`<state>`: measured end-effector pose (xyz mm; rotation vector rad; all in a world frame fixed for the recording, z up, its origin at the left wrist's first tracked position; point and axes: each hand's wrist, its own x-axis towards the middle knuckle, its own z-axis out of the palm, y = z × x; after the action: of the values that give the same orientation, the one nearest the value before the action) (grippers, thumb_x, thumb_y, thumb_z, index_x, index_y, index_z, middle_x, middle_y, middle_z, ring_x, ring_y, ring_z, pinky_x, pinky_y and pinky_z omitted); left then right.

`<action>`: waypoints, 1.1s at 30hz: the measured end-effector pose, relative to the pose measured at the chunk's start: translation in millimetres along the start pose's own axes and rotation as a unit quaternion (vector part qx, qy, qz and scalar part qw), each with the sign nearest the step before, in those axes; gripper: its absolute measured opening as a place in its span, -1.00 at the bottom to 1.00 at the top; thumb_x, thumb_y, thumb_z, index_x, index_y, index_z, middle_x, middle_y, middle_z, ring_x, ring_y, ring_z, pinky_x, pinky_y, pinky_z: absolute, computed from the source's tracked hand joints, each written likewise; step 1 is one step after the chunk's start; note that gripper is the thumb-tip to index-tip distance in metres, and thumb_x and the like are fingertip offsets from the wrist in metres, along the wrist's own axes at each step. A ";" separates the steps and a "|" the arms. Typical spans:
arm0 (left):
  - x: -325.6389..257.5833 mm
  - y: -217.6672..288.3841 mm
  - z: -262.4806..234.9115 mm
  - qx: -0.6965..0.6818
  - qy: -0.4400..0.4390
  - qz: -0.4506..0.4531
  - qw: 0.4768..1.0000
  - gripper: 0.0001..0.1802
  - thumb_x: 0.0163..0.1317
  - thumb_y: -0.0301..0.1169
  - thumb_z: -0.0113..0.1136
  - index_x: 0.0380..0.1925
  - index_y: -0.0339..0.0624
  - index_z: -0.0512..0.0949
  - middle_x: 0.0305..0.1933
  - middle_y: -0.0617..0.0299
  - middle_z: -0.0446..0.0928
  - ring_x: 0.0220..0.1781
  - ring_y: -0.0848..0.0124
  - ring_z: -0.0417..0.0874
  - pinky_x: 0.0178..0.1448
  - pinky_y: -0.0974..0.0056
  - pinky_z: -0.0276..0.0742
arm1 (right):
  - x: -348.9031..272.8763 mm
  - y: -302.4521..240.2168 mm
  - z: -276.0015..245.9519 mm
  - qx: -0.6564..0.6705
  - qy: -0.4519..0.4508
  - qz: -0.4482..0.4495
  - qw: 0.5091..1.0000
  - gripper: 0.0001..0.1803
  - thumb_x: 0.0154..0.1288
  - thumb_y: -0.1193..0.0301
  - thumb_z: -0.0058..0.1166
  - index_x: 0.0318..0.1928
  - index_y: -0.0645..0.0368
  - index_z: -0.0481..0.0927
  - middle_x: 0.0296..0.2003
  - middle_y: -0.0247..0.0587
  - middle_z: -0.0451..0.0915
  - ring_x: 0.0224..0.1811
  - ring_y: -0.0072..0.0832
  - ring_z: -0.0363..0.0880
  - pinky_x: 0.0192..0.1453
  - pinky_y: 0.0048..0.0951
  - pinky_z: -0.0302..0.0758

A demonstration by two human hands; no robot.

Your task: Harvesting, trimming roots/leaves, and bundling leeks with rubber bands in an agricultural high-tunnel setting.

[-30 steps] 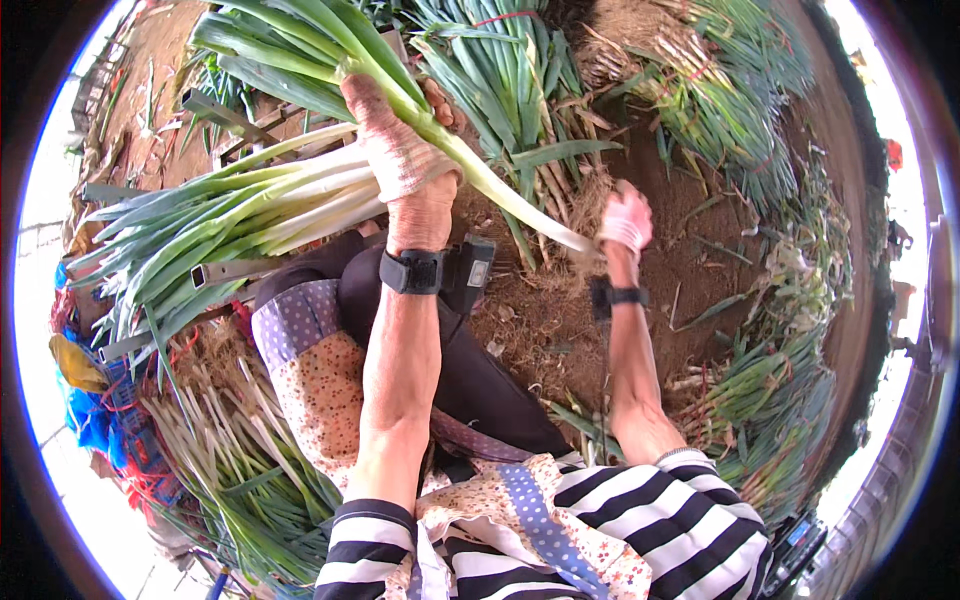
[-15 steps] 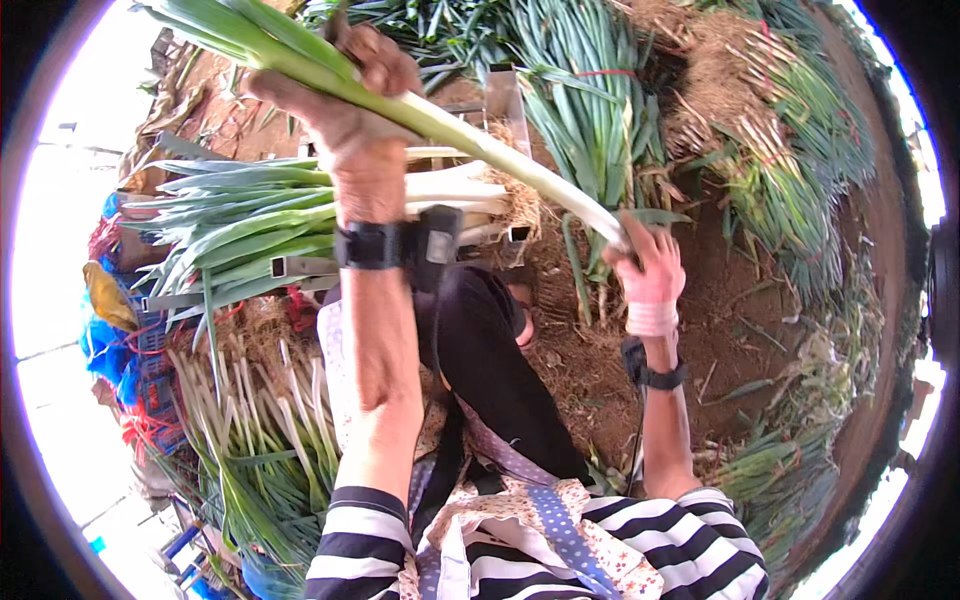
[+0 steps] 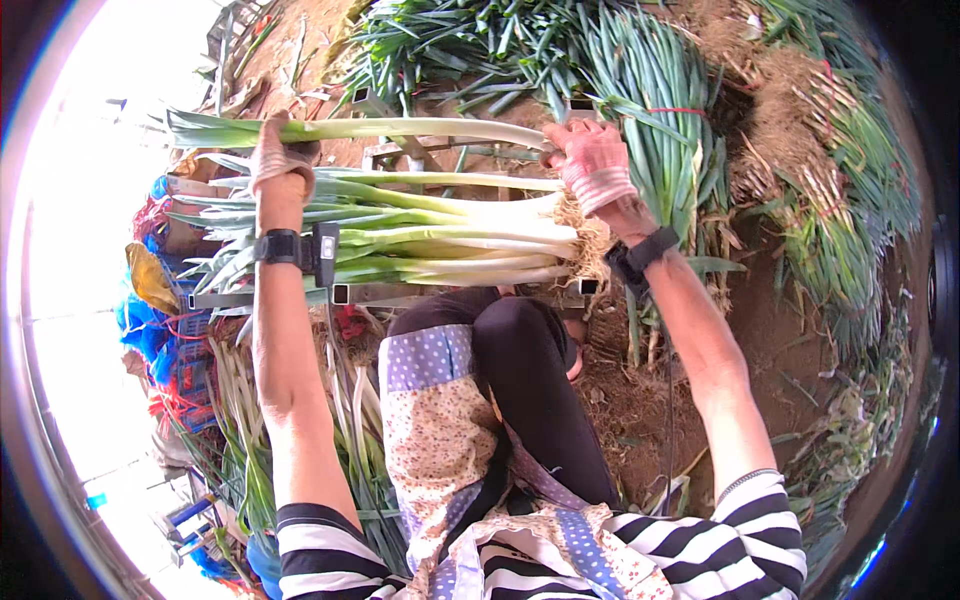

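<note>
My left hand (image 3: 284,158) is closed round the green leaf end of a long green onion (image 3: 420,127). My right hand (image 3: 592,162), in a pinkish glove, grips its white root end. The stalk stretches level between the two hands, at the far side of a row of green onions (image 3: 450,240). That row lies crosswise on a metal frame (image 3: 341,294) in front of my knees, leaves to the left and roots to the right. My right hand is just beyond the brown roots (image 3: 592,250). The fingertips of both hands are partly hidden.
A tied bundle of green onions (image 3: 650,120) lies beyond my right hand, and more leaves (image 3: 480,40) are heaped at the back. Several bundles (image 3: 850,150) lie far right on brown soil (image 3: 755,330). Loose stalks (image 3: 240,420) and blue plastic (image 3: 145,330) are on the left.
The green onion has swung from a steep slant to level, its leaf end lowered. My left hand has moved left and nearer; my right hand has moved farther away, toward the row's root end.
</note>
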<state>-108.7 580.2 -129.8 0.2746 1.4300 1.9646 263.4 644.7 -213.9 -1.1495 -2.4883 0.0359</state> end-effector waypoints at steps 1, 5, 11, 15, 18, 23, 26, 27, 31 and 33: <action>2.9 -10.4 -4.9 -0.002 -0.009 -0.020 1.000 -0.76 -0.02 -0.38 0.30 -0.35 -0.12 0.47 -0.41 0.17 0.50 -0.47 0.25 0.54 -0.45 0.11 0.56 | 5.2 6.9 7.0 -0.016 -0.019 -0.013 1.000 -0.76 0.01 0.25 0.14 -0.29 0.02 0.50 -0.39 -0.26 0.54 -0.23 -0.30 0.51 -0.14 -0.19 0.34; 26.1 -30.7 -33.9 -0.071 -0.037 -0.088 0.993 -0.82 0.04 -0.39 0.20 -0.36 -0.12 0.44 -0.31 0.04 0.46 -0.24 0.11 0.51 -0.09 -0.02 0.52 | 32.2 -0.7 21.9 -0.036 -0.063 -0.044 0.996 -0.76 0.03 0.28 0.11 -0.25 0.04 0.52 -0.37 -0.24 0.55 -0.22 -0.31 0.52 -0.18 -0.23 0.38; 43.3 -40.5 -56.8 -0.109 -0.155 -0.145 0.971 -0.81 0.11 -0.38 0.15 -0.41 -0.29 0.43 -0.23 -0.05 0.47 -0.11 0.03 0.50 0.11 -0.09 0.42 | 68.6 -41.1 48.4 -0.017 0.017 -0.011 1.000 -0.83 0.04 0.37 0.05 -0.29 0.01 0.48 -0.38 -0.24 0.54 -0.25 -0.33 0.55 -0.24 -0.22 0.43; 45.4 -44.0 -64.6 -0.122 -0.256 -0.143 0.948 -0.83 0.14 -0.38 0.14 -0.45 -0.28 0.49 -0.26 -0.04 0.53 -0.07 0.05 0.50 0.24 -0.13 0.31 | 79.7 -84.6 64.1 -0.030 0.071 -0.007 0.997 -0.78 0.08 0.34 0.04 -0.20 -0.06 0.46 -0.39 -0.28 0.52 -0.26 -0.39 0.53 -0.22 -0.27 0.38; 35.2 -41.8 -69.2 -0.143 -0.283 -0.150 0.937 -0.82 0.16 -0.37 0.14 -0.39 -0.29 0.49 -0.21 -0.03 0.53 -0.03 0.08 0.50 0.23 -0.08 0.35 | 75.7 -92.6 82.8 -0.006 0.142 -0.012 0.990 -0.75 0.08 0.31 0.05 -0.17 -0.14 0.46 -0.39 -0.31 0.50 -0.27 -0.37 0.51 -0.19 -0.26 0.35; 33.0 -44.5 -77.4 0.027 -0.230 -0.213 0.949 -0.79 0.10 -0.39 0.22 -0.28 -0.22 0.50 -0.25 0.10 0.55 -0.14 0.21 0.56 0.04 0.12 0.47 | 68.7 -86.5 107.2 0.034 0.103 -0.015 0.994 -0.81 0.05 0.32 0.06 -0.25 -0.15 0.49 -0.41 -0.30 0.51 -0.26 -0.36 0.51 -0.15 -0.24 0.32; 37.1 -47.2 -81.8 0.339 -0.315 -0.010 0.886 -0.65 0.06 -0.30 0.27 -0.20 -0.26 0.50 -0.13 0.13 0.56 -0.07 0.43 0.55 0.03 0.36 0.42 | 78.5 -71.2 111.4 0.101 0.021 0.018 0.995 -0.68 0.03 0.20 0.12 -0.13 -0.19 0.53 -0.29 -0.18 0.54 -0.09 -0.19 0.48 -0.05 -0.17 0.29; 40.2 -54.4 -80.3 0.336 -0.314 -0.017 0.888 -0.65 0.06 -0.30 0.27 -0.20 -0.26 0.50 -0.13 0.13 0.56 -0.07 0.43 0.55 0.03 0.36 0.42 | 78.5 -63.6 113.7 0.119 0.008 0.029 0.992 -0.68 0.00 0.21 0.16 -0.14 -0.19 0.56 -0.30 -0.17 0.54 -0.10 -0.20 0.48 -0.05 -0.17 0.33; 21.7 -62.9 -40.7 0.749 -0.292 0.217 0.553 -0.39 0.02 -0.04 0.24 0.05 -0.08 0.43 0.04 -0.06 0.47 0.11 0.13 0.46 0.16 0.20 0.34 | 76.8 -48.1 121.4 0.146 -0.014 0.051 0.988 -0.65 -0.01 0.23 0.19 -0.12 -0.22 0.57 -0.27 -0.16 0.55 -0.12 -0.21 0.51 -0.07 -0.18 0.40; 17.7 -71.7 -25.2 0.834 -0.329 0.153 0.415 -0.42 0.10 0.05 0.11 0.11 0.10 0.40 0.08 -0.03 0.44 0.14 0.05 0.41 0.22 0.15 0.29 | 79.5 -48.7 122.3 0.140 -0.031 0.048 0.988 -0.67 0.02 0.24 0.16 -0.12 -0.22 0.56 -0.26 -0.18 0.55 -0.12 -0.24 0.52 -0.09 -0.20 0.43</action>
<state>-106.7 584.0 -207.8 1.9332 2.1332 -0.3730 137.2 688.1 -290.1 -1.1606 -2.3813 0.4413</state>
